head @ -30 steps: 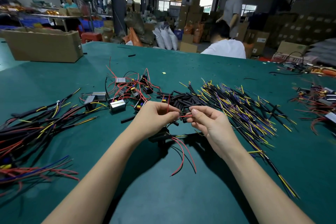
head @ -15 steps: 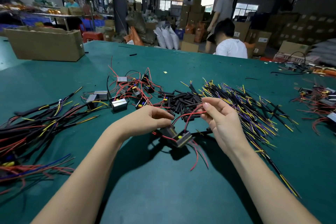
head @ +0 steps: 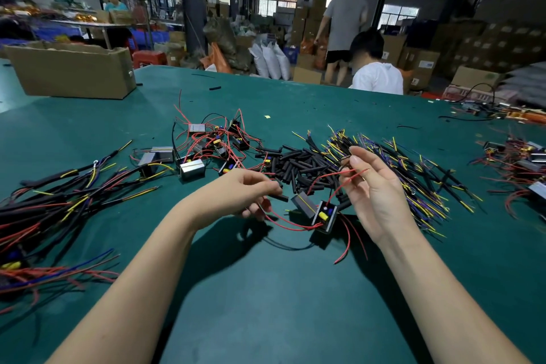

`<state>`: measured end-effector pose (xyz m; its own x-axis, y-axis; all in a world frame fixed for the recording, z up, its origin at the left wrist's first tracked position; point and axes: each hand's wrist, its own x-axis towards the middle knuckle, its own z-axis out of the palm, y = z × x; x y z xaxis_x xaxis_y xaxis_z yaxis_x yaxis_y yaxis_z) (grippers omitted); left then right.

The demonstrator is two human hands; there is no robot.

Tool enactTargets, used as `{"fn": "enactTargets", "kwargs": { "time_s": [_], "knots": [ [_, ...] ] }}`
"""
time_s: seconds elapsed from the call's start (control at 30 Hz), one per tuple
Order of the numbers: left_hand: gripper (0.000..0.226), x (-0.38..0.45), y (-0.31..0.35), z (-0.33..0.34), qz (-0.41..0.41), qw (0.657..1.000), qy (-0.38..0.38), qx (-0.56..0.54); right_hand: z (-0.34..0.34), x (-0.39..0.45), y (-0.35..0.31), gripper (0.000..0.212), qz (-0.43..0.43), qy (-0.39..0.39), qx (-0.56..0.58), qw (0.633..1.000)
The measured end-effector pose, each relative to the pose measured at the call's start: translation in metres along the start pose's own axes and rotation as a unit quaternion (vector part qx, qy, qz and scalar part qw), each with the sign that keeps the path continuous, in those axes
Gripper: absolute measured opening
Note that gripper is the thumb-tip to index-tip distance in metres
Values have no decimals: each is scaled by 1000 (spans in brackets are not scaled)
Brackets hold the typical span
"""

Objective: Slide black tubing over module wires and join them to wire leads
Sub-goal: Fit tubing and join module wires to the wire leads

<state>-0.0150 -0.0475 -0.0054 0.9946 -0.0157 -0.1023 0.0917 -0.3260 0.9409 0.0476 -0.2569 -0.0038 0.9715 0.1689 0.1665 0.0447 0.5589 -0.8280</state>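
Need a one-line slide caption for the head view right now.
Left hand holds black tubing while right hand pinches the module's red wires above the green table.

Matt black tubing, red plastic-coated wires, matt green table, brown cardboard box

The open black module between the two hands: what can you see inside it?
Inside the module sit a yellow block and a small blue part, with red wires running out. The casing walls hide anything deeper.
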Motion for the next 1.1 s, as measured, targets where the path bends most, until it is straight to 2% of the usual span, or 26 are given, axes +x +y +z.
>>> {"fn": "enactTargets", "kwargs": {
  "time_s": [0.13,0.23,0.47,0.63,0.73,0.97,1.03,1.1],
  "knots": [
    [17,3,-2,-3,-33,974,8,-224,2,0,-1,13,-2,-1,-2,1000],
    [14,5,-3,-4,-18,950,16,-311,2,0,-1,13,-6,5,1,1000],
    [14,6,-6,5,23,982,26,-188,5,-1,3,12,-26,-6,-16,1000],
    [12,4,-4,6,41,977,39,-204,5,-1,3,13,-46,-30,-58,997],
    [13,3,1,5,67,963,83,-247,5,-1,3,12,-56,-35,-75,995],
    [16,-1,15,-18,130,885,259,-365,1,0,0,12,-95,-15,-128,987],
    [19,-1,14,-22,133,876,277,-372,3,0,1,13,-108,-31,-161,981],
    [22,0,13,-21,116,881,278,-365,7,-1,1,13,-124,-49,-187,973]
  ]
}}
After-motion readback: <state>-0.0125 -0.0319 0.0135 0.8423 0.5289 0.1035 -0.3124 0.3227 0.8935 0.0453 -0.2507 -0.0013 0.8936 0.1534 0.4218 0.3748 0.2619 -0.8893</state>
